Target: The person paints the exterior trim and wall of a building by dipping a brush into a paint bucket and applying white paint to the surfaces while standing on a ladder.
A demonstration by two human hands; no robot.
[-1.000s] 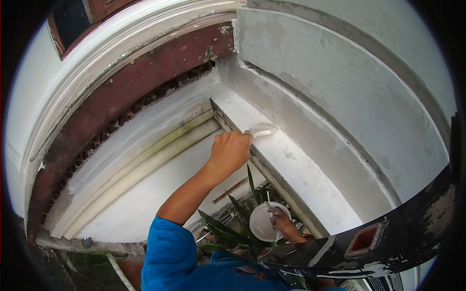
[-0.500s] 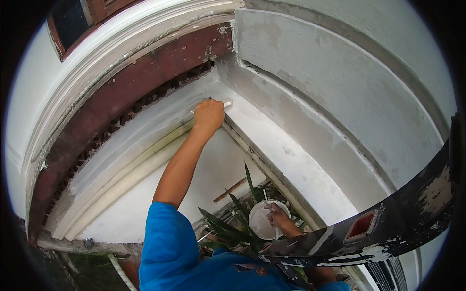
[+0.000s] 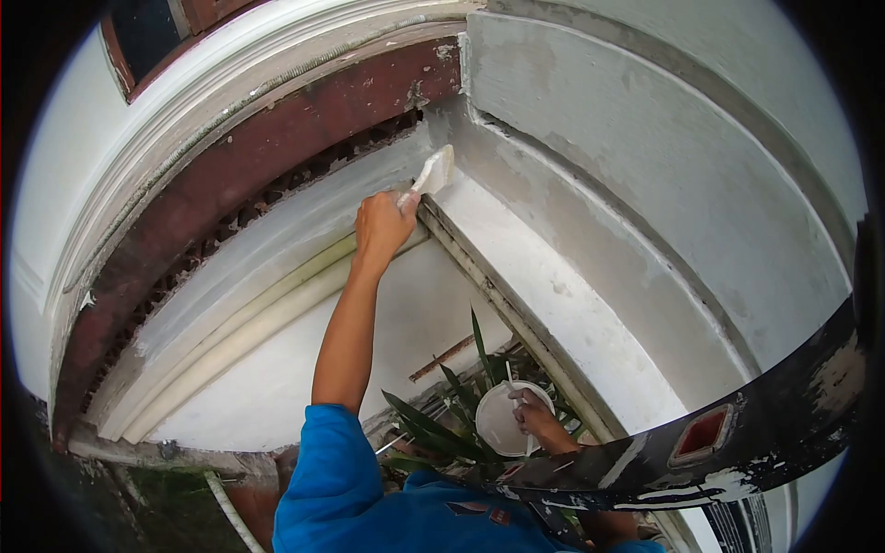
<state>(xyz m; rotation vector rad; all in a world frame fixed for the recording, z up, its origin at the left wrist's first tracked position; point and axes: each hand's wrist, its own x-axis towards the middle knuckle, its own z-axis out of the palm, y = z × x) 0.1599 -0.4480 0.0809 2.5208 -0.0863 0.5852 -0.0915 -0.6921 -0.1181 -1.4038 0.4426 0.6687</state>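
Observation:
My left hand (image 3: 383, 226), on a raised arm, is closed round the handle of a paintbrush (image 3: 437, 171). The wide pale bristles point up and right, at the inner corner where the white ledge (image 3: 544, 276) meets the grey wall (image 3: 590, 198); whether they touch is unclear. Lower down, my right hand (image 3: 532, 415) grips the thin pale handle across the top of a round white bucket (image 3: 498, 422). Pale grey paint or similar liquid shows inside the bucket.
A black, paint-spattered curved beam (image 3: 636, 470) crosses above my right forearm. Long green leaves (image 3: 424, 429) surround the bucket. Pale pipes (image 3: 249, 355) run below the dark red beam (image 3: 267, 138) on the left. A shuttered window frame (image 3: 198, 17) is at the upper left.
The brush has swung upward and now shows its broad side. My left hand has shifted slightly left and down. My right hand still holds the bucket, and the view has shifted a little.

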